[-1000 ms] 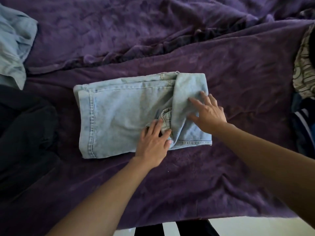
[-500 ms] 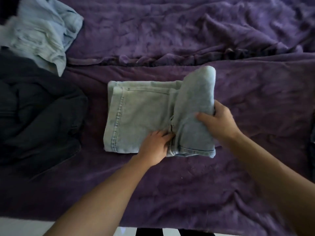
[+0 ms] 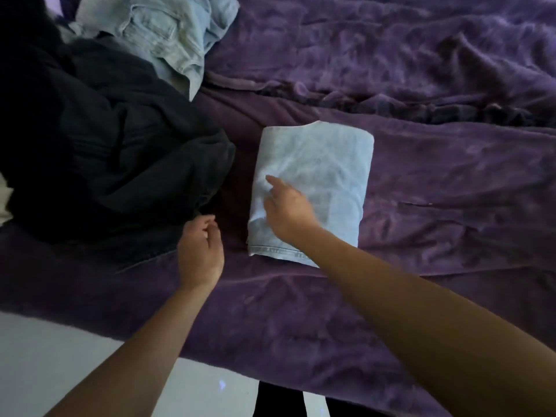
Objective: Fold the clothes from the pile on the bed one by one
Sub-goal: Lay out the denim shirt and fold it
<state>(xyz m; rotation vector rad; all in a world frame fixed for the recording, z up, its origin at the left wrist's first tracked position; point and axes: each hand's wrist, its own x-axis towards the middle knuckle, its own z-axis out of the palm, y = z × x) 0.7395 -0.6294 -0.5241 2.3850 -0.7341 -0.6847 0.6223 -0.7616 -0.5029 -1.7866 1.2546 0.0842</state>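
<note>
Folded jeans (image 3: 313, 176): pale blue denim rectangle lying mid-bed.
Right hand (image 3: 285, 206): fingers extended, resting on the jeans' left side.
Left hand (image 3: 200, 251): loosely curled, holding nothing, just beside the dark heap.
Dark clothes (image 3: 105, 152): heaped at left.
Crumpled denim (image 3: 168, 34): pale, top left, against the heap.
Bed (image 3: 436, 176): rumpled purple blanket.

The folded jeans (image 3: 313, 188) were pale blue on a plain purple blanket (image 3: 451, 206). Left of the jeans lay black clothes (image 3: 105, 152). Beyond those lay a light blue denim garment (image 3: 168, 34).

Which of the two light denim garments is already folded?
The denim piece under the right hand, a flat rectangle; the other denim garment lies crumpled at far left.
</note>
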